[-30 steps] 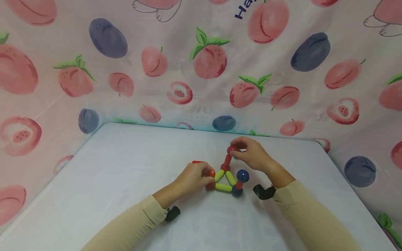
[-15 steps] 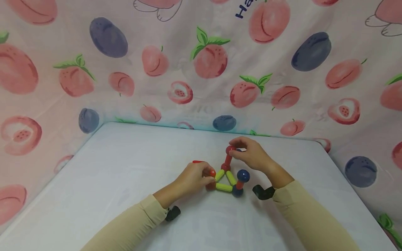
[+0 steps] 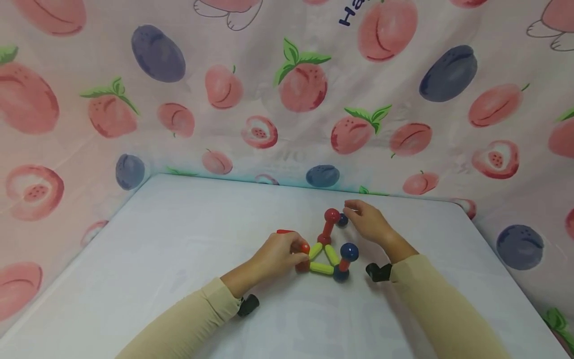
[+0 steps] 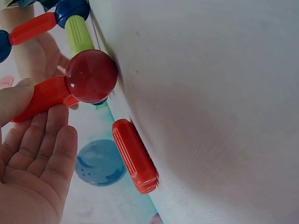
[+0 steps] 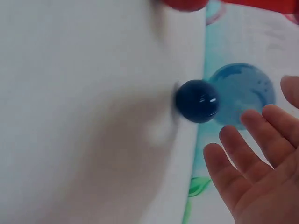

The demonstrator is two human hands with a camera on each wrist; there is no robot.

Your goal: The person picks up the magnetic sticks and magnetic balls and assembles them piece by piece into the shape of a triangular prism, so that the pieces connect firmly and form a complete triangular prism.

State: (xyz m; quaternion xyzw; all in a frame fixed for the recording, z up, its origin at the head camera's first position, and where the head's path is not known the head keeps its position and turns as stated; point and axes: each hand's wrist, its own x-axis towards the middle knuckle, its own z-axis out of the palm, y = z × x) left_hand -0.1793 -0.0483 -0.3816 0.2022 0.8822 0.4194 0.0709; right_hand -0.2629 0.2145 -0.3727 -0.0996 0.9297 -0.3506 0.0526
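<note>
Three yellow-green rods (image 3: 322, 268) form a flat triangle on the table, joined by balls at its corners. My left hand (image 3: 277, 254) pinches an upright red rod (image 4: 44, 98) between thumb and fingers; it stands on the dark red ball (image 4: 91, 76) at the near-left corner. From the back corner rises another red rod (image 3: 328, 230), topped by a red ball (image 3: 332, 215). At the right corner a blue ball (image 3: 349, 252) crowns a shorter-looking red rod. My right hand (image 3: 371, 224) holds nothing, its fingers extended beside a loose blue ball (image 5: 197, 101) behind the structure.
A loose red rod (image 4: 135, 156) lies on the white table (image 3: 179, 239), partly hidden behind my left hand in the head view. Fruit-printed cloth (image 3: 278, 164) hangs along the back and sides. A black wrist mount (image 3: 378, 272) juts from the right cuff, another from the left.
My right hand has let go of the red ball on the back rod and moved right, toward the loose blue ball. The left hand keeps its grip in place.
</note>
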